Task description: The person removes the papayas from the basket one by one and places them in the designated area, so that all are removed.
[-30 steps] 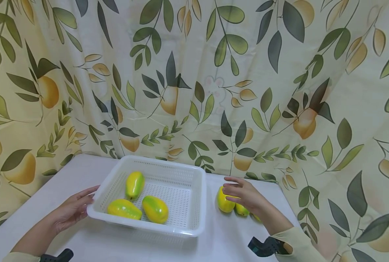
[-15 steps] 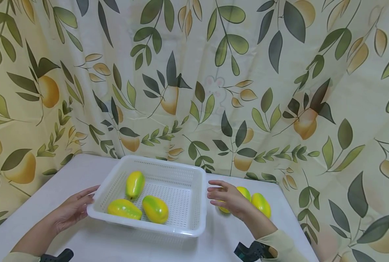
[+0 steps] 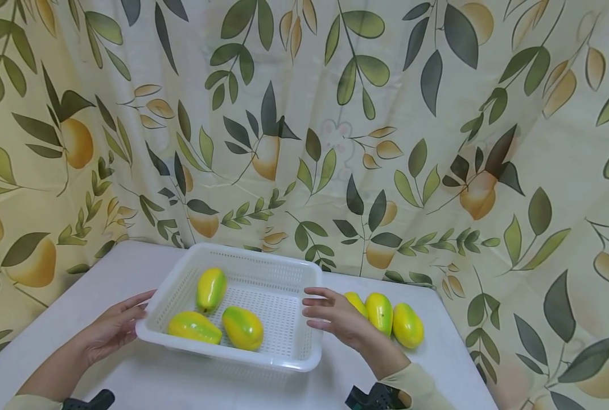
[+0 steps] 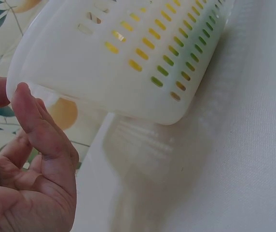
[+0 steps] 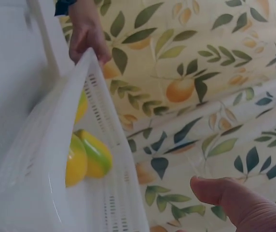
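A white plastic basket (image 3: 294, 360) with slotted walls stands on the table. Three yellow-green fruits (image 3: 243, 328), mango-like in shape, lie in its left half. My left hand (image 3: 114, 330) holds the basket's left rim; in the left wrist view, thumb and fingers pinch the edge of the basket (image 4: 80, 72). At the right rim is my right hand (image 3: 335, 316), its fingers spread and slightly bent. In the right wrist view its thumb (image 5: 225, 193) stands apart from the basket wall, and the other fingers are mostly out of sight; contact with the rim cannot be told.
Three more yellow-green fruits (image 3: 408, 326) sit in a row on the table right of the basket, the leftmost partly behind my right hand. A white cloth covers the table (image 3: 366, 387). A leaf-and-fruit patterned curtain (image 3: 304, 171) hangs behind and at both sides.
My right hand has moved left, from over the loose fruits to the basket's right rim, uncovering those fruits. The left hand and basket have stayed in place.
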Action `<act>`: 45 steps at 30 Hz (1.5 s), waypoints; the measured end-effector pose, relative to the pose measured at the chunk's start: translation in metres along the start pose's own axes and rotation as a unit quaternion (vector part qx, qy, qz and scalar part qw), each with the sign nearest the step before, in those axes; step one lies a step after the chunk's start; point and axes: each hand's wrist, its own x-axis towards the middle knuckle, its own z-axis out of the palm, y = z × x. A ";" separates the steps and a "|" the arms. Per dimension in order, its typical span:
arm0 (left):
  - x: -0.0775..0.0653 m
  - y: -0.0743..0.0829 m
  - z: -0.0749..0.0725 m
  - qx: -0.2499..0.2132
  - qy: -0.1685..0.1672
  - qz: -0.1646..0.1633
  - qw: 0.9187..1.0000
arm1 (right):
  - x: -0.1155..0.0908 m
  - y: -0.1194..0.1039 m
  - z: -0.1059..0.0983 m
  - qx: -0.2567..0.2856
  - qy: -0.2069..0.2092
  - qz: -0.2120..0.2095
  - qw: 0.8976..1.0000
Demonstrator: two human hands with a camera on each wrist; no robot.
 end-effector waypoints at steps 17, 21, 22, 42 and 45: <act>0.001 -0.002 -0.001 0.004 -0.007 0.003 1.000 | 0.027 0.006 0.034 0.001 -0.032 0.000 0.999; 0.001 -0.001 -0.001 -0.001 -0.007 0.002 1.000 | 0.034 0.010 0.041 -0.013 -0.028 0.008 0.999; 0.001 -0.001 -0.001 -0.001 -0.008 0.002 1.000 | 0.035 0.011 0.043 -0.015 -0.029 0.011 0.999; 0.001 0.000 0.000 -0.004 0.008 -0.004 1.000 | 0.058 0.024 0.076 -0.092 0.018 0.041 0.995; 0.001 -0.001 0.000 -0.006 0.010 -0.005 1.000 | 0.060 0.026 0.080 -0.109 0.021 0.040 0.993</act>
